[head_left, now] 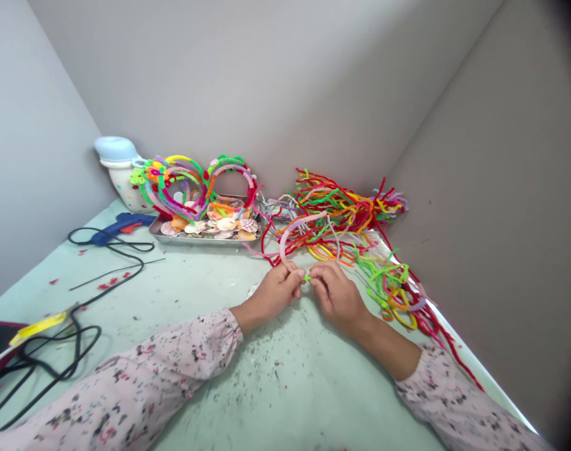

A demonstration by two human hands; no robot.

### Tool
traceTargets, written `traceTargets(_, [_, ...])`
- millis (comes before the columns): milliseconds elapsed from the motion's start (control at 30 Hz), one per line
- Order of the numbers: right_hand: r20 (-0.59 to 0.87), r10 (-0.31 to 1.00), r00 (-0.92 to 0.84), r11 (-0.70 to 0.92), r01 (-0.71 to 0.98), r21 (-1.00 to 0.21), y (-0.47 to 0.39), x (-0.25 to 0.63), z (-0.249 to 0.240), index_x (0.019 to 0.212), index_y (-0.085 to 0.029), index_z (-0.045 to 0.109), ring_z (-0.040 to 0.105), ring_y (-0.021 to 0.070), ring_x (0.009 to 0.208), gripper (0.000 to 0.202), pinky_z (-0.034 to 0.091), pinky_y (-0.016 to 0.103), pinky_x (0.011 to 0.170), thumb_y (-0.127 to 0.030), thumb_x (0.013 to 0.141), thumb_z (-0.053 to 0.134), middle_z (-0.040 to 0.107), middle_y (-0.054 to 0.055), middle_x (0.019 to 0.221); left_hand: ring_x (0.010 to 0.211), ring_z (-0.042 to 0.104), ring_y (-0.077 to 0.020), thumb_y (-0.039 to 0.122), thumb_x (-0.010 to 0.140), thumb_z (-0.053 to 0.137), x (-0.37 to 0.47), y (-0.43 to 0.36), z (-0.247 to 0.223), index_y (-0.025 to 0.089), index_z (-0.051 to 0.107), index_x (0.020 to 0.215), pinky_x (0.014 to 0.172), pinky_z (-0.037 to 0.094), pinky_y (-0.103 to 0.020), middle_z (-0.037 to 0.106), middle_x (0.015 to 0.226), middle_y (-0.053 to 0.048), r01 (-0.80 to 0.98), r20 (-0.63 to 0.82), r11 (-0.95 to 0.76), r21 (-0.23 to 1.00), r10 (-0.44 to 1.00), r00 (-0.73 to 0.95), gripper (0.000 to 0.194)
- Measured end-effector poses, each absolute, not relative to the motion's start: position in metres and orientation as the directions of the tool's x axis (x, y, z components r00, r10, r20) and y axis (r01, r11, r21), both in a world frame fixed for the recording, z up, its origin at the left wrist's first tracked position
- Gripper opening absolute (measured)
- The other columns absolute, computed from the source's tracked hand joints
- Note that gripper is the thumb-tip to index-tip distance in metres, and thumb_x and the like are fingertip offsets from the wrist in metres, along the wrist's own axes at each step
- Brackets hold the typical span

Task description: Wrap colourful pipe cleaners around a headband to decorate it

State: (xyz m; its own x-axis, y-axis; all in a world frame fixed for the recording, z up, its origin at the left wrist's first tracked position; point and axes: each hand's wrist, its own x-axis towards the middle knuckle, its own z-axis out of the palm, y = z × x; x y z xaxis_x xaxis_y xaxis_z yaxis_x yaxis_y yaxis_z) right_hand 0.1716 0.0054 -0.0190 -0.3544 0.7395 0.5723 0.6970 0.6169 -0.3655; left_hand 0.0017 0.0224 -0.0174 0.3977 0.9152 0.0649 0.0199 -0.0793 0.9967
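My left hand (pixel 285 283) is closed around one end of a headband (pixel 285 241) wrapped in pink and lilac pipe cleaner. The band arches up from my fingers, and its other end shows bare grey. Between my two hands a short bit of green pipe cleaner (pixel 307 278) pokes out at the left fingertips. My right hand (pixel 336 294) pinches at the far side of this green bit, thumb and finger pressed together. Where the green piece meets the band is hidden by my fingers.
Behind my hands stands a metal tray (pixel 205 240) of seashells with finished colourful headbands (pixel 205 188). Loose pipe cleaners (pixel 341 203) pile up at the back right. On the left lie a blue glue gun (pixel 120 228), a black cord (pixel 78 326) and a white container (pixel 125 178) with a blue lid.
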Motion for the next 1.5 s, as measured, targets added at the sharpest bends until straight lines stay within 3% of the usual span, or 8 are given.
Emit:
traceTargets(200, [0.597,0.724,-0.347,0.624,0.699,-0.35,0.0053,0.172,-0.0188,0.097,-0.02,0.054,0.059,0.0199,0.091,0.011,0.051,0.032,0.073,-0.018,0.089,0.047,0.058,0.008,0.097,0.041,0.038,-0.0063,0.042,0.086,0.045,0.0021,0.0221,-0.0152,0.017,0.044,0.071,0.042,0.03,-0.019,0.048,0.053,0.005,-0.001,0.066,-0.072,0.997,0.915,0.398,0.029])
traceTargets(500, [0.636,0.695,-0.334,0.631,0.707,-0.318,0.0041,0.1717,-0.0191,0.102,-0.02,0.057,0.058,0.0208,0.102,0.017,0.055,0.032,0.075,-0.017,0.087,0.051,0.057,0.01,0.113,0.041,0.038,-0.0063,0.041,0.088,0.044,0.0014,0.0219,-0.0163,0.017,0.045,0.069,0.042,0.031,-0.019,0.047,0.053,0.005,0.002,0.103,-0.113,0.994,0.915,0.391,0.03])
traceTargets(967, [0.672,0.646,-0.361,0.652,0.719,-0.24,0.005,0.1717,-0.0188,0.103,-0.02,0.058,0.061,0.0191,0.099,0.019,0.055,0.032,0.079,-0.015,0.088,0.05,0.061,0.009,0.106,0.041,0.038,-0.0064,0.042,0.086,0.045,0.0019,0.0218,-0.015,0.017,0.045,0.07,0.042,0.03,-0.02,0.048,0.052,0.005,-0.013,0.092,-0.095,0.995,0.915,0.393,0.03])
traceTargets(1133, [0.696,0.627,-0.349,0.692,0.66,-0.292,-0.0008,0.1735,-0.0183,0.111,-0.023,0.057,0.061,0.0203,0.098,0.028,0.056,0.033,0.075,-0.017,0.085,0.055,0.058,0.01,0.113,0.041,0.039,-0.0061,0.044,0.086,0.046,0.0015,0.0228,-0.0126,0.016,0.046,0.067,0.043,0.03,-0.021,0.048,0.052,0.005,-0.058,0.068,-0.051,0.997,0.936,0.344,0.034])
traceTargets(1233, [0.708,0.619,-0.34,0.715,0.616,-0.329,-0.0028,0.1734,-0.0182,0.102,-0.024,0.06,0.061,0.0196,0.09,0.02,0.055,0.032,0.067,-0.018,0.083,0.057,0.061,0.009,0.102,0.04,0.038,-0.0057,0.046,0.084,0.047,0.0011,0.0235,-0.0105,0.016,0.045,0.063,0.044,0.029,-0.021,0.046,0.051,0.005,-0.091,0.025,0.003,0.996,0.952,0.305,0.037])
traceTargets(1367, [0.685,0.693,-0.226,0.642,0.626,-0.442,-0.0001,0.1718,-0.0152,0.09,-0.022,0.06,0.057,0.0154,0.07,0.007,0.05,0.029,0.058,-0.02,0.084,0.056,0.06,0.005,0.088,0.039,0.036,-0.0054,0.046,0.085,0.047,0.0008,0.0244,-0.0109,0.016,0.045,0.061,0.044,0.028,-0.022,0.045,0.049,0.005,-0.101,0.012,0.02,0.995,0.953,0.304,0.039])
traceTargets(1500, [0.653,0.747,-0.129,0.567,0.638,-0.522,0.0032,0.1709,-0.0122,0.091,-0.02,0.06,0.054,0.0131,0.063,0.008,0.048,0.029,0.057,-0.023,0.085,0.057,0.058,0.006,0.094,0.04,0.037,-0.0056,0.047,0.085,0.046,0.0011,0.0249,-0.0141,0.016,0.046,0.063,0.044,0.028,-0.022,0.047,0.051,0.005,-0.094,0.027,0.003,0.996,0.949,0.315,0.039])
